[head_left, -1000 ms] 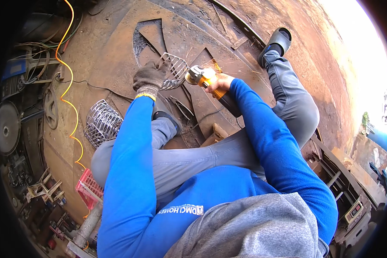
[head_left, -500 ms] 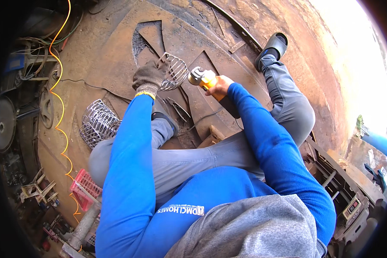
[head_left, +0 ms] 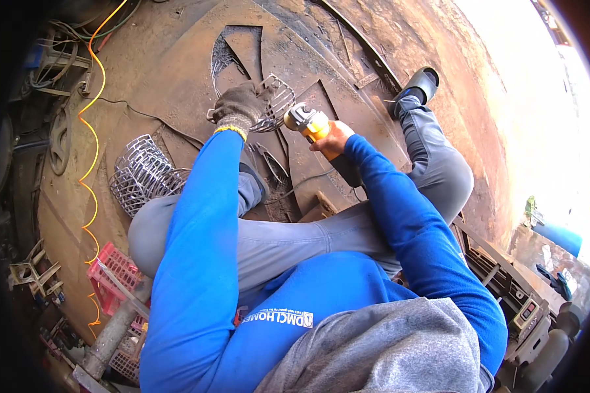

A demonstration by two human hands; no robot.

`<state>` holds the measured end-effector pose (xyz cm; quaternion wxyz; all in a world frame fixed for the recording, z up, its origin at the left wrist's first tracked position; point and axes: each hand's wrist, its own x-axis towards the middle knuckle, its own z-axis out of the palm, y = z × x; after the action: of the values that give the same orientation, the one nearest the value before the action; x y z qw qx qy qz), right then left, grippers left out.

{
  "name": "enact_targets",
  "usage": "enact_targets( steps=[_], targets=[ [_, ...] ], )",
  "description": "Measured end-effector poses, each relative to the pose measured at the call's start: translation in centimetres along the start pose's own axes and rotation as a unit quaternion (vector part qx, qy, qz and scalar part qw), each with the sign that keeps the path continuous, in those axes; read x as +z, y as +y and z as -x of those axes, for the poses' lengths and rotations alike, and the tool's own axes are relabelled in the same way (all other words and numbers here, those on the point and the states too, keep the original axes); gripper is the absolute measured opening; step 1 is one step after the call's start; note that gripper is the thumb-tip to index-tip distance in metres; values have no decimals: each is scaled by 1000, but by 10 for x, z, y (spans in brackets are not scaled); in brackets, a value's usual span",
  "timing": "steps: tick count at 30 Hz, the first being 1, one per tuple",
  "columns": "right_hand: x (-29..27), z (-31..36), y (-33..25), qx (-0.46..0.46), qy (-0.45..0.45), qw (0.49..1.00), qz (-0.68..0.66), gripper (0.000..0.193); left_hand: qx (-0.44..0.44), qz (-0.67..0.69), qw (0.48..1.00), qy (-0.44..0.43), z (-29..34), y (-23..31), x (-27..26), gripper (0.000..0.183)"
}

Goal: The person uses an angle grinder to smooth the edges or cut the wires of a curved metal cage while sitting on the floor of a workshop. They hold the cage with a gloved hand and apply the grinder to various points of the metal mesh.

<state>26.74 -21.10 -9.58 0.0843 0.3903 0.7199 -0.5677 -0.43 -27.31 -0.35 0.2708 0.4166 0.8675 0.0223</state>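
Observation:
My left hand (head_left: 238, 107), in a dark knitted glove with a yellow cuff, is closed on a curved metal wire grille (head_left: 281, 97). The glove hides part of the grille, and its far end sticks out to the right. My bare right hand (head_left: 335, 139) wraps round the body of a yellow and black angle grinder (head_left: 318, 124). The grinder's silver head points left and lies close to the grille's right side; whether they touch, I cannot tell. Beside my left knee, several similar wire grilles (head_left: 144, 171) lie in a heap.
Rusty steel plates (head_left: 177, 59) with cut-outs cover the ground. A coiled orange hose (head_left: 93, 164) runs down the left, past a red plastic crate (head_left: 115, 272). A dark cord (head_left: 152, 116) crosses the plates. Metal framework (head_left: 498, 265) stands at the right.
The grille has turned in my left hand, which now covers more of it. The grinder stays close to it. The whole view has shifted slightly.

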Motion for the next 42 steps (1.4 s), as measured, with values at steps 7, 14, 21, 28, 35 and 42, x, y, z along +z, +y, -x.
enact_targets(
  steps=[7,14,21,28,35,42],
  targets=[
    [1,15,-6,45,66,996,47,56,0,22,1000,-16,-4,-2,7,58],
    [18,26,-11,42,170,982,69,58,33,-1,999,12,-18,-9,14,61],
    [35,35,-27,105,210,966,105,69,41,3,998,-53,-15,-5,2,71],
    [48,36,-42,126,198,967,103,70,33,-27,997,-58,-11,-2,-10,71],
    [55,31,-29,106,191,968,124,71,25,-16,999,-39,-12,2,-8,68],
    [54,31,-33,111,197,966,125,69,28,9,999,-23,-25,-4,5,62]
  ],
)
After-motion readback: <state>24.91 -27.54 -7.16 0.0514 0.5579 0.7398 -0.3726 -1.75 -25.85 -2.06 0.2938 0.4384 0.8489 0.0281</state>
